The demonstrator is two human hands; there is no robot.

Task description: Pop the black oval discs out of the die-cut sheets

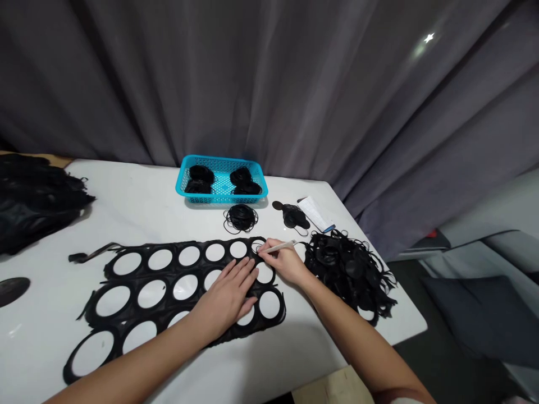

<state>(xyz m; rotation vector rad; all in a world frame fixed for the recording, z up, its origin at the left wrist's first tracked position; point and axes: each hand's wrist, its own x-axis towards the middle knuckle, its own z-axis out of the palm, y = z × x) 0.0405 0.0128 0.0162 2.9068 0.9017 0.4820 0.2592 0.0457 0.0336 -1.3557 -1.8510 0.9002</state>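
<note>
A black sheet (166, 300) with rows of round holes lies on the white table, the tabletop showing white through the holes. My left hand (229, 294) rests flat on the sheet with its fingers stretched out, pressing near its right part. In my right hand (284, 261) is a slim white pen-like tool (278, 247), pinched between thumb and fingers. Its tip points to the hole at the sheet's upper right corner, where a thin dark ring shows. The exact kind of tool cannot be made out.
Behind the sheet stands a blue basket (181, 188) with black bundles inside. A tangled black bundle (241, 217), dark discs (290, 216) and a white paper (315, 213) lie nearby. Black strips (347, 269) are heaped at right, a black pile (37, 202) at left. A grey curtain (269, 84) hangs behind.
</note>
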